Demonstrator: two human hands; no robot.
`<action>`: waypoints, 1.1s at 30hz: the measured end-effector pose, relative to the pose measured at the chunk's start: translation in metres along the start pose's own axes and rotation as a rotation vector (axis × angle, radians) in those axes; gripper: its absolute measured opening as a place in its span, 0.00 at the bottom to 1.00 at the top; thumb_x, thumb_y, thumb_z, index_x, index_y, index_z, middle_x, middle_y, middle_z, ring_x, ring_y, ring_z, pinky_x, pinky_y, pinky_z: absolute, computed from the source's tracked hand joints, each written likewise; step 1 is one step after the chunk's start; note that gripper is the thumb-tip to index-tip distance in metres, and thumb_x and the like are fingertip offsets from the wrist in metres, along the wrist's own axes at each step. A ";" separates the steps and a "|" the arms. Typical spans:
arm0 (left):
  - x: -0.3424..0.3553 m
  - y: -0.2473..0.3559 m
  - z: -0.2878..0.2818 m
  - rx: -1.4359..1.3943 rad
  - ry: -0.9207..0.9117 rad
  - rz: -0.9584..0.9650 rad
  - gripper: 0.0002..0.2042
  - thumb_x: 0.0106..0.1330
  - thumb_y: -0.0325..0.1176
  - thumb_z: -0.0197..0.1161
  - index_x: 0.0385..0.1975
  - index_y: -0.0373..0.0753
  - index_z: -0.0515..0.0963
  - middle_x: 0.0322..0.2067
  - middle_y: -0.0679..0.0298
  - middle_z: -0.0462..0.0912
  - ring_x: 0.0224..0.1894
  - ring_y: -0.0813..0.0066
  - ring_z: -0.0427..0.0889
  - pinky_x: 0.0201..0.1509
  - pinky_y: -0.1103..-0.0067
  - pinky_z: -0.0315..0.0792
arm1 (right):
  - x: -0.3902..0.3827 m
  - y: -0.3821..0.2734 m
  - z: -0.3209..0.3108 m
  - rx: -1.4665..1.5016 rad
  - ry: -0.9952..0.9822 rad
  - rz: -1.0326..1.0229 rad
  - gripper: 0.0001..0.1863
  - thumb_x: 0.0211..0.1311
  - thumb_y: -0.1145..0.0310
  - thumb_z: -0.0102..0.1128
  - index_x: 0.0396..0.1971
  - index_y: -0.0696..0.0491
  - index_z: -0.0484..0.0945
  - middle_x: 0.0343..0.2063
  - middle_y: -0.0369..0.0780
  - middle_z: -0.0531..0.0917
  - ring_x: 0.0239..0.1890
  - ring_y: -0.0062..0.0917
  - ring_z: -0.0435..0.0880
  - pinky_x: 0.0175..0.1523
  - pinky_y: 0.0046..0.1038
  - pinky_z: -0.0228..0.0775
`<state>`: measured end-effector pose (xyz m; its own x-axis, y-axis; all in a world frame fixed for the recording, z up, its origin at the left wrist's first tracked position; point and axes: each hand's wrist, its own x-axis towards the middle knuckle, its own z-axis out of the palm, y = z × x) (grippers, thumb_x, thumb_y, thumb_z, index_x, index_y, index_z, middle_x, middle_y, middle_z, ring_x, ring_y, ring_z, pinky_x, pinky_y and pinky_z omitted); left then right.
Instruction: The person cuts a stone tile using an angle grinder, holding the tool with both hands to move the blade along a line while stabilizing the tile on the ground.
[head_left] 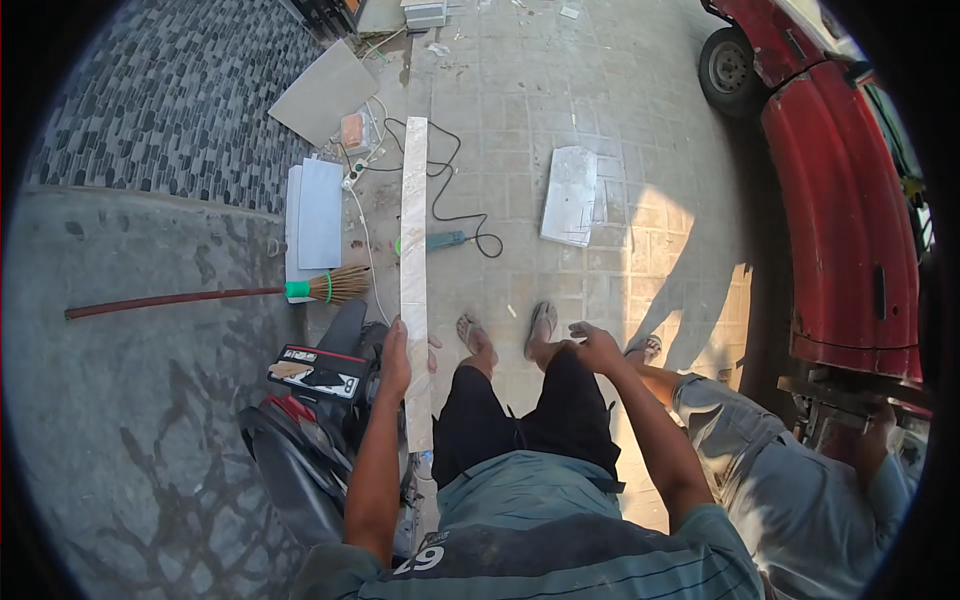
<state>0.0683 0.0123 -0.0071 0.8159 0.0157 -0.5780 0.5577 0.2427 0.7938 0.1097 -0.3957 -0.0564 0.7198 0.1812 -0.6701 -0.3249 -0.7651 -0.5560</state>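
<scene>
My left hand point(398, 360) grips a long, narrow, pale tile strip point(414, 200) held upright along its length, fingertips showing past its right edge. My right hand point(596, 348) is beside my right knee, fingers apart and slightly bent, holding nothing visible. Beyond the strip lies a teal power tool point(445, 241), partly hidden by it, with a dark cord looping over the paving.
Boards point(320, 210), a broom point(330, 282), a power strip point(355, 172) and a leaning panel point(320, 90) sit left. A motorbike point(300, 470) is beside me. A white slab point(568, 195) lies ahead. Right are a red vehicle point(840, 220) and another person point(760, 470).
</scene>
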 end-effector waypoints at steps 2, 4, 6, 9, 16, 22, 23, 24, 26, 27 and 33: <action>0.085 0.046 -0.020 0.031 0.062 0.069 0.27 0.84 0.56 0.36 0.57 0.35 0.67 0.31 0.52 0.83 0.18 0.68 0.79 0.24 0.75 0.75 | 0.132 -0.036 0.000 -0.187 -0.031 -0.058 0.33 0.62 0.51 0.70 0.60 0.58 0.78 0.52 0.52 0.87 0.52 0.46 0.88 0.59 0.41 0.78; 0.123 0.031 -0.021 0.009 0.091 0.061 0.27 0.84 0.55 0.35 0.58 0.34 0.67 0.31 0.52 0.82 0.18 0.68 0.79 0.23 0.75 0.74 | 0.221 -0.046 0.020 -0.358 -0.112 -0.057 0.31 0.59 0.48 0.69 0.52 0.59 0.80 0.45 0.51 0.88 0.50 0.47 0.87 0.56 0.45 0.78; 0.179 0.022 -0.034 -0.002 0.186 0.054 0.28 0.83 0.56 0.36 0.59 0.34 0.66 0.31 0.51 0.82 0.18 0.68 0.79 0.23 0.75 0.74 | 0.339 -0.046 0.066 -0.428 -0.070 -0.183 0.30 0.57 0.49 0.71 0.51 0.57 0.80 0.46 0.51 0.87 0.52 0.46 0.86 0.56 0.44 0.78; 0.269 -0.023 -0.074 0.094 0.268 0.088 0.30 0.82 0.59 0.38 0.60 0.34 0.66 0.31 0.52 0.82 0.18 0.69 0.78 0.22 0.75 0.73 | 0.509 -0.051 0.151 -0.511 -0.164 -0.374 0.26 0.56 0.57 0.72 0.52 0.55 0.79 0.50 0.50 0.84 0.55 0.44 0.83 0.56 0.44 0.77; 0.434 -0.096 -0.133 0.234 0.423 0.199 0.33 0.81 0.59 0.37 0.67 0.32 0.62 0.30 0.53 0.79 0.17 0.72 0.75 0.20 0.79 0.71 | 0.697 -0.040 0.290 -0.711 -0.197 -0.739 0.33 0.60 0.68 0.66 0.67 0.56 0.70 0.67 0.53 0.72 0.66 0.43 0.74 0.64 0.48 0.69; 0.577 -0.116 -0.122 0.377 0.324 0.232 0.30 0.84 0.54 0.34 0.71 0.34 0.61 0.30 0.55 0.78 0.17 0.72 0.72 0.21 0.79 0.70 | 0.775 0.014 0.341 -0.432 -0.002 -0.860 0.27 0.57 0.69 0.67 0.59 0.56 0.75 0.52 0.48 0.82 0.57 0.40 0.80 0.53 0.42 0.74; 0.593 -0.113 -0.111 0.401 0.361 0.175 0.29 0.84 0.54 0.34 0.71 0.36 0.61 0.30 0.56 0.78 0.17 0.72 0.72 0.21 0.79 0.71 | 0.773 0.010 0.333 -0.407 -0.073 -0.851 0.26 0.55 0.68 0.69 0.56 0.56 0.76 0.49 0.47 0.83 0.55 0.41 0.81 0.52 0.42 0.75; 0.610 -0.111 -0.098 0.405 0.329 0.197 0.29 0.84 0.54 0.34 0.71 0.36 0.61 0.30 0.56 0.78 0.17 0.72 0.72 0.21 0.79 0.71 | 0.769 0.014 0.323 -0.346 -0.176 -0.809 0.27 0.52 0.67 0.71 0.54 0.56 0.76 0.46 0.49 0.84 0.53 0.42 0.83 0.51 0.42 0.76; 0.641 -0.106 -0.080 0.428 0.152 0.147 0.28 0.84 0.54 0.34 0.69 0.37 0.63 0.29 0.57 0.78 0.17 0.72 0.72 0.21 0.78 0.71 | 0.756 0.031 0.289 -0.196 -0.350 -0.670 0.32 0.46 0.63 0.74 0.53 0.58 0.75 0.42 0.51 0.85 0.48 0.45 0.86 0.50 0.43 0.77; 0.651 -0.097 -0.090 0.478 0.091 0.116 0.28 0.84 0.55 0.33 0.66 0.38 0.65 0.29 0.58 0.79 0.17 0.72 0.73 0.22 0.78 0.72 | 0.738 0.040 0.268 -0.101 -0.427 -0.595 0.36 0.44 0.61 0.76 0.54 0.59 0.74 0.40 0.53 0.85 0.45 0.46 0.86 0.51 0.44 0.77; 0.734 -0.087 -0.026 0.693 -0.184 0.212 0.30 0.84 0.58 0.29 0.50 0.36 0.71 0.26 0.60 0.78 0.17 0.73 0.75 0.23 0.77 0.73 | 0.628 0.176 0.160 0.477 -0.233 -0.419 0.42 0.43 0.60 0.77 0.61 0.58 0.70 0.45 0.52 0.84 0.49 0.46 0.85 0.53 0.39 0.76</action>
<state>0.6147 0.0284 -0.5051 0.8950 -0.1834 -0.4066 0.3042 -0.4156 0.8572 0.4065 -0.3171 -0.6539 0.7106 0.5723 -0.4093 -0.3210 -0.2539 -0.9124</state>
